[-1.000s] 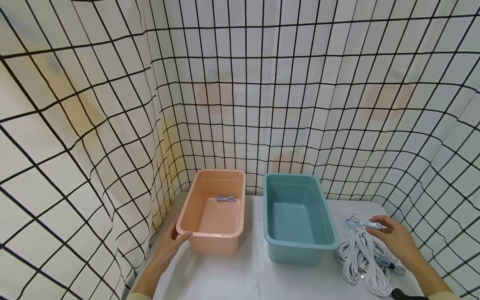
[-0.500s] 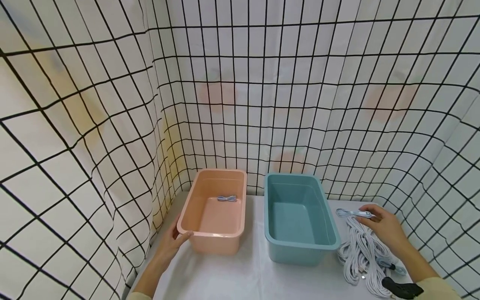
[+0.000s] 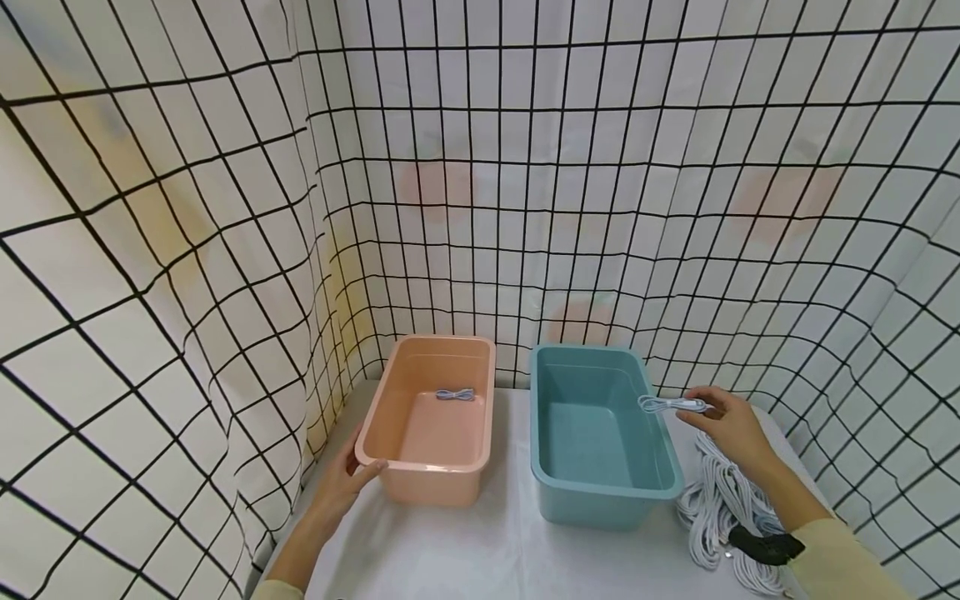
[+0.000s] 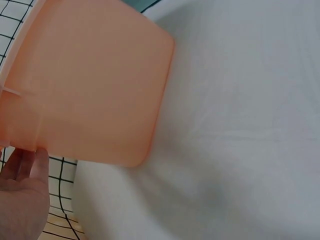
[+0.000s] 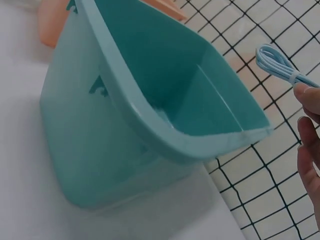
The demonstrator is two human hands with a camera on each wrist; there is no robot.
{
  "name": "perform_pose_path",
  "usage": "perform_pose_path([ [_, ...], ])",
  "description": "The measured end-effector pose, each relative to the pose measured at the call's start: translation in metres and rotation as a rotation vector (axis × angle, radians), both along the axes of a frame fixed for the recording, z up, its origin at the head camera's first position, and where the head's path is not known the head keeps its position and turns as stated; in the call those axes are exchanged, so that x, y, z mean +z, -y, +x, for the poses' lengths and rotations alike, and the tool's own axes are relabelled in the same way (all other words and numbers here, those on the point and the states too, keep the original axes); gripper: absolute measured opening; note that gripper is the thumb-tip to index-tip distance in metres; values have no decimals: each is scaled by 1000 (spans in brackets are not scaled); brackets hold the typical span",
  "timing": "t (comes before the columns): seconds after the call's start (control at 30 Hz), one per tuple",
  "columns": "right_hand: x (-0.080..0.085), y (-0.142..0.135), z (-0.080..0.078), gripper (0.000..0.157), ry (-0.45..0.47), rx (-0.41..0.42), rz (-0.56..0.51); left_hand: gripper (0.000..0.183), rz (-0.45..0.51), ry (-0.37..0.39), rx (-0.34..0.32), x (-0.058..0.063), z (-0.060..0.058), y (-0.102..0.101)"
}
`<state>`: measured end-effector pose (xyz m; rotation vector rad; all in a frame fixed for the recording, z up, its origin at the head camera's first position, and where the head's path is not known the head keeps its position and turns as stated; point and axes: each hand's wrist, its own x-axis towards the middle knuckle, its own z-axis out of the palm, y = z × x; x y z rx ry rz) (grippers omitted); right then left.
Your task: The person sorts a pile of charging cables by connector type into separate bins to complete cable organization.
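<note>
My right hand [image 3: 735,429] pinches a bundled white-blue cable [image 3: 660,404] between thumb and fingers. The cable overlaps the right rim of the teal bin [image 3: 600,492] in the head view; in the right wrist view its looped end [image 5: 272,60] points out past the fingertips, tied with a small band. My left hand [image 3: 339,487] holds the near left corner of the peach bin [image 3: 431,483], thumb at the rim and fingers along the outer side. Inside that bin lies another small bundled cable [image 3: 455,394]. The part of the bin's wall under my left fingers is hidden.
Right of the teal bin lies a heap of white coiled cables [image 3: 708,500], partly behind my right forearm and a black wrist strap [image 3: 765,546]. A white cloth covers the table [image 3: 495,550]. Black wire grid [image 3: 525,208] stands around the back and sides.
My right hand has lifted the bundled cable off the heap and carried it left and away from me to the teal bin's right rim. The left hand stays on the peach bin.
</note>
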<state>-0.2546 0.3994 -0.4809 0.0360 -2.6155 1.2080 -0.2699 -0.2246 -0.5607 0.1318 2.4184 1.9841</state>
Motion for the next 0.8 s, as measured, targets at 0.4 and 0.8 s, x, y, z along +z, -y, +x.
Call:
perform_pose_path([
  [0.4,8,18,-17,43,-9,32,-67,95,-1,15,6,2,2,0],
  [0.8,4,40,-38,46,1,61,-85,93,-23,22,26,1,0,-1],
])
